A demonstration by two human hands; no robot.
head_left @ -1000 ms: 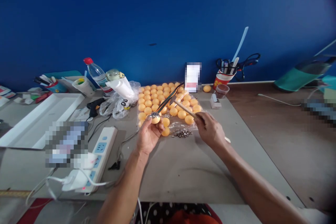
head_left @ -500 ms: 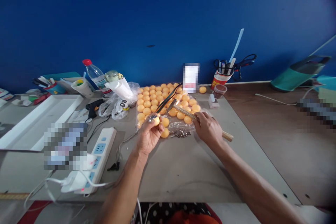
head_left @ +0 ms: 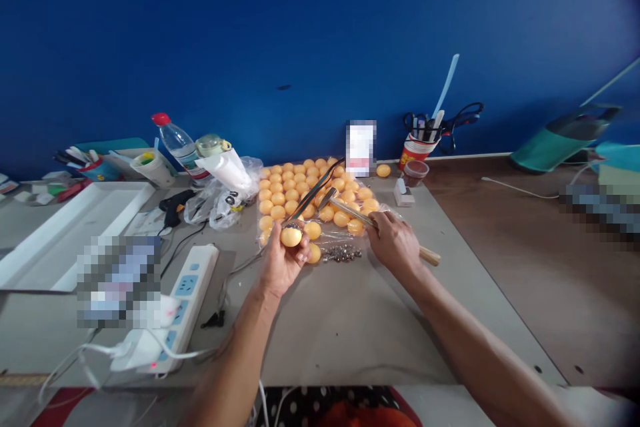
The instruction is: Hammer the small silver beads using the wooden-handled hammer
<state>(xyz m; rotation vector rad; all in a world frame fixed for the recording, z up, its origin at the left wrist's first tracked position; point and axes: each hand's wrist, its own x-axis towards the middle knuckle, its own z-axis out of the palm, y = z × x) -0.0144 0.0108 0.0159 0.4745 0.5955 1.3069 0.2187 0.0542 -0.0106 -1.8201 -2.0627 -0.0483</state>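
My left hand (head_left: 283,265) is closed around a yellow-orange ball (head_left: 291,235) that looks like a ping-pong ball, with something dark and shiny along its upper edge. In my right hand (head_left: 396,240) is a small hammer (head_left: 361,215), gripped by its wooden handle, the metal head pointing left toward the ball but apart from it. Behind both hands, rows of similar orange balls (head_left: 291,195) lie under clear plastic. Long dark strips (head_left: 314,192) slant over them, their lower end by my left fingers. Small shiny metallic beads (head_left: 342,253) lie in a pile between the hands.
At left are a white power strip (head_left: 186,300) with cords, a blurred phone (head_left: 120,277), a white tray (head_left: 75,233), a glue gun (head_left: 176,208) and a bottle (head_left: 179,143). A tool cup (head_left: 418,149) and a small white box (head_left: 403,193) stand back right.
The ball in my left hand has turned, so more of its plain yellow side shows, and it sits slightly lower. My right hand and the hammer have hardly moved.
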